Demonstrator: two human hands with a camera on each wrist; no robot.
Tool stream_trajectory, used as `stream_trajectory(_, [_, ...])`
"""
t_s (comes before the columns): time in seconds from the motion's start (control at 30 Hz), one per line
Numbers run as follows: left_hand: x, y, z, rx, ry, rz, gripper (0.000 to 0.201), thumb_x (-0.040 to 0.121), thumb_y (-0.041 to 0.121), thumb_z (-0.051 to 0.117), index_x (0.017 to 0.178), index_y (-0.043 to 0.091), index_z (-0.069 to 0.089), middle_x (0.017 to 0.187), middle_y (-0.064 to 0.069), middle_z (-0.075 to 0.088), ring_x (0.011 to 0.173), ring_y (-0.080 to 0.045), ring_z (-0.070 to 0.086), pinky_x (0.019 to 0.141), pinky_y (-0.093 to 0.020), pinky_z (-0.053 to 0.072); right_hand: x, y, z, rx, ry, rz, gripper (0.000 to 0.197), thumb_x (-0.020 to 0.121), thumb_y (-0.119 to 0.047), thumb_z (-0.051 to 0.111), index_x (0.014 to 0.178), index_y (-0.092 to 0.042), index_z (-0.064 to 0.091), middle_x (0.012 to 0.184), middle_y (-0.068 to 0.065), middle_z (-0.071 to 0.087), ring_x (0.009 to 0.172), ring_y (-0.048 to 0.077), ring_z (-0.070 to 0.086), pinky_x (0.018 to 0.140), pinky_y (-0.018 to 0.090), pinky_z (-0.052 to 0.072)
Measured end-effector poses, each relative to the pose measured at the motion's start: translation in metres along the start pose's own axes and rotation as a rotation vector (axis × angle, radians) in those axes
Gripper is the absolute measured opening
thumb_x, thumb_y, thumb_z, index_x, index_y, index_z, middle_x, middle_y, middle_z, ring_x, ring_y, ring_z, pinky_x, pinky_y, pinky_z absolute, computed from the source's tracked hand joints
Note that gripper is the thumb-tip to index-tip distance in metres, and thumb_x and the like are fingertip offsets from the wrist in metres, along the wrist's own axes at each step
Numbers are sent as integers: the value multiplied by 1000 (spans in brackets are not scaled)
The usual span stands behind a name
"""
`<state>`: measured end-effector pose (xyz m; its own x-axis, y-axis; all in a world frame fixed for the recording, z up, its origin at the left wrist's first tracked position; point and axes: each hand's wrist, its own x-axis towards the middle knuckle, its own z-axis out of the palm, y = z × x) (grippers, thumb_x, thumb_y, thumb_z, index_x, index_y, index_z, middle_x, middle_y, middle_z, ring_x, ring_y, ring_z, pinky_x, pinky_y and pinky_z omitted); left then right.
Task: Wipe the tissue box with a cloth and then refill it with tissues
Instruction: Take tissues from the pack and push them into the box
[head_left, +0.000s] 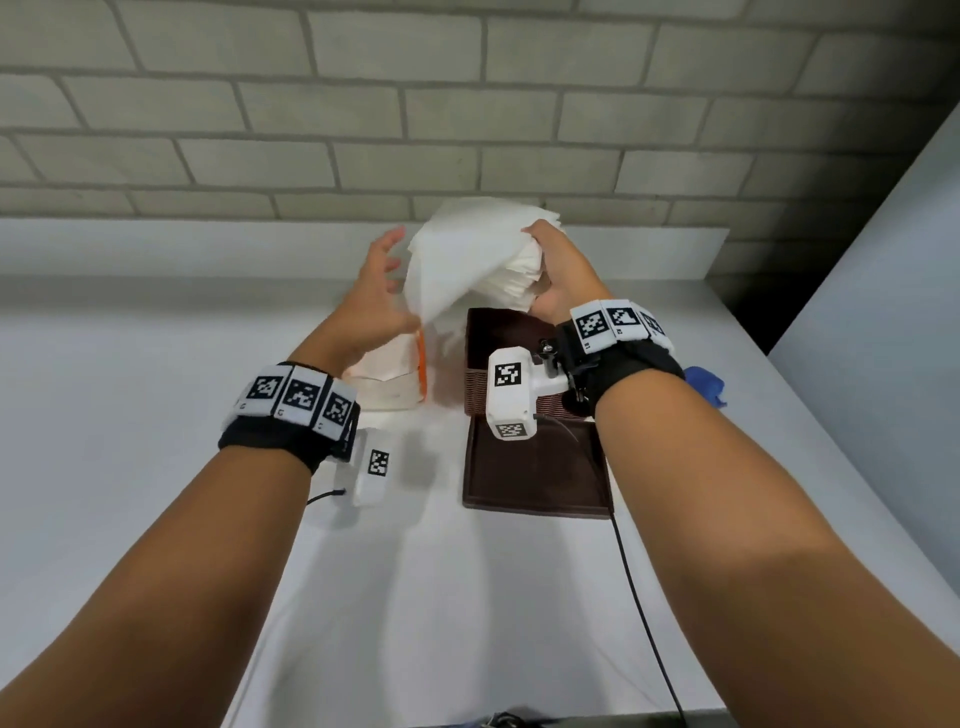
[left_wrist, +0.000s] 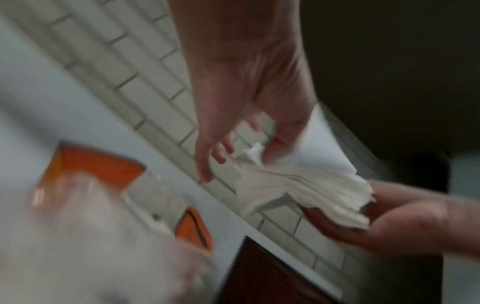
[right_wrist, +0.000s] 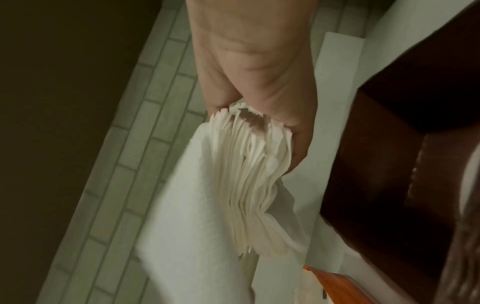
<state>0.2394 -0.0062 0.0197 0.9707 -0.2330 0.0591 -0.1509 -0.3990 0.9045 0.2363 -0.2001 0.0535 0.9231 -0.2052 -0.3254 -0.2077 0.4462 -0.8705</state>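
Note:
My right hand grips a thick stack of white tissues by one end and holds it in the air above the far end of the open dark brown tissue box. The loose end of the stack fans out and hangs to the left. My left hand is beside it with spread fingers. In the left wrist view that left hand has its thumb against the top sheet of the tissues. In the right wrist view the right hand pinches the tissues next to the box.
An opened clear and orange tissue packet lies left of the box, under my left hand. A flat brown lid or tray lies in front of the box. A blue cloth sits at the right, near the table edge. A brick wall stands behind.

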Motion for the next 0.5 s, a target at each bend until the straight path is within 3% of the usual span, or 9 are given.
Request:
stream_trajectory(0.03, [-2,1,0,136,-89,59,105,73,-7,70,148,34,9,144,-8,23,133,-23,31,99,-37,41,0,-1,-4,25,-13,12,31,82,-14,59,111,-5,64,95,14,70,98,34,68,92,54,51])
stream_trajectory(0.1, [-3,5,1,340,-157,118,123,60,12,85,147,39,2,150,-7,11,139,-23,16,111,-43,25,4,-1,-15,75,-28,36,16,86,-15,55,92,-5,65,75,12,73,78,30,71,86,47,55])
stream_trajectory(0.2, [1,11,20,410,-86,252,120,46,49,81,145,31,16,145,-8,14,133,-19,14,108,-34,17,5,2,-26,140,-72,60,20,88,-13,50,77,-4,64,63,13,72,60,28,71,72,41,58])
stream_trajectory(0.23, [1,12,28,408,-28,308,108,50,50,78,142,26,25,143,-9,18,132,-20,17,108,-33,19,5,3,-28,152,-80,68,20,88,-13,50,76,-3,63,65,13,71,64,29,70,75,41,57])
stream_trajectory(0.3, [4,14,42,329,126,347,80,67,34,77,134,16,37,136,-12,28,126,-20,29,110,-33,28,6,5,-32,154,-94,83,15,86,-13,52,81,-4,62,78,14,69,80,31,67,90,44,52])
stream_trajectory(0.37, [7,17,45,169,179,258,72,76,18,76,134,11,33,125,-11,40,112,-16,43,96,-27,44,7,5,-38,131,-102,89,13,86,-14,53,86,-5,63,86,13,68,91,32,63,102,47,45])
stream_trajectory(0.43, [10,16,44,91,139,155,80,75,14,78,136,13,26,109,-5,49,94,-11,51,73,-13,45,9,4,-46,122,-136,71,12,87,-14,53,85,-6,62,80,12,69,85,31,64,97,46,48])
stream_trajectory(0.5, [11,18,43,71,128,113,79,71,14,80,132,15,31,99,-2,57,85,-9,56,69,-14,44,10,1,-52,120,-157,48,10,88,-12,53,88,-7,61,80,12,69,81,30,65,87,44,52])
